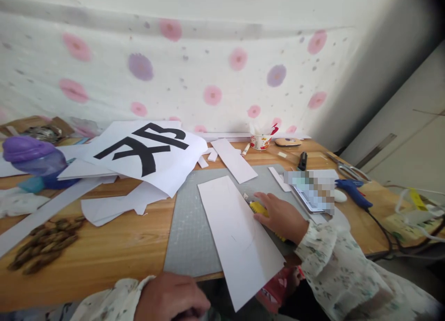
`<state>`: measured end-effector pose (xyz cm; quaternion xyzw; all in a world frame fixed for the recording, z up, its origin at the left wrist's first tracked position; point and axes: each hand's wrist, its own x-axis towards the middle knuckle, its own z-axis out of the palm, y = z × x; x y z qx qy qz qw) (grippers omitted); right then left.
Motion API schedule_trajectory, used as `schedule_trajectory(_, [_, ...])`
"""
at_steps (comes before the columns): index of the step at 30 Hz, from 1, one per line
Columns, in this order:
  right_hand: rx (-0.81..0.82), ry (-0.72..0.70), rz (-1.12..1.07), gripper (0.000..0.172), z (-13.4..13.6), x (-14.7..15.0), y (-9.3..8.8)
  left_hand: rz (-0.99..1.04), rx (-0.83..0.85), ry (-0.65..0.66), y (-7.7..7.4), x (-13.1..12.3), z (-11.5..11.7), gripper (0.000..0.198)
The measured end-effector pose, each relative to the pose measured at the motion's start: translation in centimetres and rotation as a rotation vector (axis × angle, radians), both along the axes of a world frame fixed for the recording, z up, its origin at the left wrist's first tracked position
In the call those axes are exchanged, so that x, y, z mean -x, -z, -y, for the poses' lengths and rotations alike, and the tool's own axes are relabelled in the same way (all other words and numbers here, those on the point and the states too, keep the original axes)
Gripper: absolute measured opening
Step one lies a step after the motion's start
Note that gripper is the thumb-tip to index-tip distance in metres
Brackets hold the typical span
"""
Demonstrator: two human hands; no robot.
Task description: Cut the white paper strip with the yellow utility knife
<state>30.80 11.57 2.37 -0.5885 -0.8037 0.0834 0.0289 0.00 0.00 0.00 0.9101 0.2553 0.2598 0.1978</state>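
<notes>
Under my right hand (pixel 283 216) is a yellow utility knife (pixel 259 208), its body partly hidden by the curled fingers. The hand is closed on it at the right edge of a long white board strip (pixel 239 237). That strip lies slantwise over a grey cutting mat (pixel 189 228), and its near end juts past the table's front edge. My left hand (pixel 170 295) is at the bottom of the view, left of the strip, with fingers curled in; what they hold, if anything, is hidden. A smaller white strip (pixel 233 161) lies across the mat's far edge.
White sheets with black lettering (pixel 146 149) cover the left back. Nearby are a purple-lidded bottle (pixel 33 156) and brown pods (pixel 47 244). On the right are a phone (pixel 311 191), a blue glue gun (pixel 354 193), scissors (pixel 347 168) and a paper cup (pixel 260 141).
</notes>
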Motion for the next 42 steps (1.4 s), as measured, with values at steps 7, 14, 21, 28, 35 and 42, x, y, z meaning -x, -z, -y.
schedule_trajectory(7, [-0.010,0.025,-0.146,0.049,-0.8,-2.3,0.8,-0.308,-0.165,-0.416,-0.8,-2.9,-0.3,0.051])
schedule_trajectory(14, [0.205,0.185,-0.942,0.030,-0.1,-3.6,-1.0,-0.554,-0.186,-0.381,1.5,-5.3,-2.0,0.077])
schedule_trajectory(21, [0.266,0.610,-1.701,0.025,0.8,-3.0,-2.2,-0.076,-0.681,-0.487,4.4,-7.8,-2.5,0.020])
schedule_trajectory(28, [0.364,0.566,-1.783,0.031,0.6,-2.5,-1.6,-0.039,-0.745,-0.422,3.6,-10.0,-1.3,0.021])
schedule_trajectory(35, [0.335,0.373,-1.859,0.035,0.7,-2.1,-0.6,0.056,-0.728,-0.353,4.6,-10.9,0.1,0.018])
schedule_trajectory(42, [0.180,0.379,-1.921,0.015,0.8,-1.7,-0.3,0.076,-0.712,-0.298,4.3,-12.2,0.5,0.008])
